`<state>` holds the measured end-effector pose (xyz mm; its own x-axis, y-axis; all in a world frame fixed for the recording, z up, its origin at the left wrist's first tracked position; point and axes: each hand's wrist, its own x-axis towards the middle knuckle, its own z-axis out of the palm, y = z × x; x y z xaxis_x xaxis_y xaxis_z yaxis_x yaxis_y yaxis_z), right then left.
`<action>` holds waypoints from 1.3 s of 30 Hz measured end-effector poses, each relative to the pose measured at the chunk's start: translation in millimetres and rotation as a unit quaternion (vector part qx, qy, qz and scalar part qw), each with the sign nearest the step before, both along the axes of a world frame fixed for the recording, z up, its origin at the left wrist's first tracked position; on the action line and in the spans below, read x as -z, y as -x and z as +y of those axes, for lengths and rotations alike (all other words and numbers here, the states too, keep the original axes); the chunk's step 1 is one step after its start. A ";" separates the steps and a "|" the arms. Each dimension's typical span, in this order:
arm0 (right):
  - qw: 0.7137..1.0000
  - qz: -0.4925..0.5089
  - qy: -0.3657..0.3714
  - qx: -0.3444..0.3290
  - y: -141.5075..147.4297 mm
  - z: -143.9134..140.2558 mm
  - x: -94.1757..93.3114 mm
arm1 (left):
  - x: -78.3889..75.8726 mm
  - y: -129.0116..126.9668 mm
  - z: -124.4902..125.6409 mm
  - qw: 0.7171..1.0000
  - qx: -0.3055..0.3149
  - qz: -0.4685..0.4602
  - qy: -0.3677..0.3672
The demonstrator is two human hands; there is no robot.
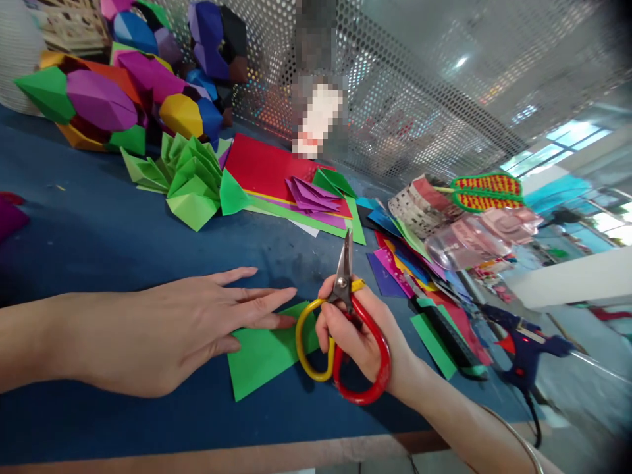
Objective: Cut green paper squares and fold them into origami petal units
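Note:
My left hand (197, 319) lies flat with its fingers stretched out, the fingertips resting on a green sheet of paper (261, 359). That sheet sits on the blue tabletop near the front edge. In my right hand (363, 332) is a pair of scissors (343, 283) with one yellow and one red handle loop. Their blades look closed and point away from me, above the table. The yellow loop overlaps the right part of the green sheet, and my right hand hides some of that sheet's end.
Folded green paper pieces (190, 181) and a stack of coloured sheets (266, 164) lie beyond my hands. Paper models (103, 99) stand at the back left. A utility knife (451, 336) and a blue glue gun (526, 345) are at the right. A perforated metal panel (409, 112) borders the back.

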<state>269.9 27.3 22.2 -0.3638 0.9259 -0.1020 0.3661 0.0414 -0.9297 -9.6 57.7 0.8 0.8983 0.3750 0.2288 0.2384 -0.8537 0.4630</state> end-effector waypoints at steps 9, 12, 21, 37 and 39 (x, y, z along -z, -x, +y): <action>0.998 -0.043 -0.014 0.032 -30.1 2.8 -1.6 | 18.1 1.6 2.7 1.000 -0.018 -0.005 -0.015; 0.997 -0.061 -0.011 0.042 -32.8 2.5 -4.0 | 16.9 1.2 3.1 1.000 -0.010 -0.007 -0.015; 0.963 -0.221 -0.109 0.108 -56.3 2.9 -18.5 | -1.4 -2.9 0.9 0.996 -0.015 0.037 0.076; 0.880 -0.367 -0.286 -0.097 -11.7 -7.8 -25.2 | -4.1 -12.2 1.8 0.962 -0.177 -0.116 0.176; 0.881 -0.340 -0.258 -0.204 5.5 -0.5 -31.7 | -3.4 -11.2 2.3 0.954 -0.199 -0.136 0.178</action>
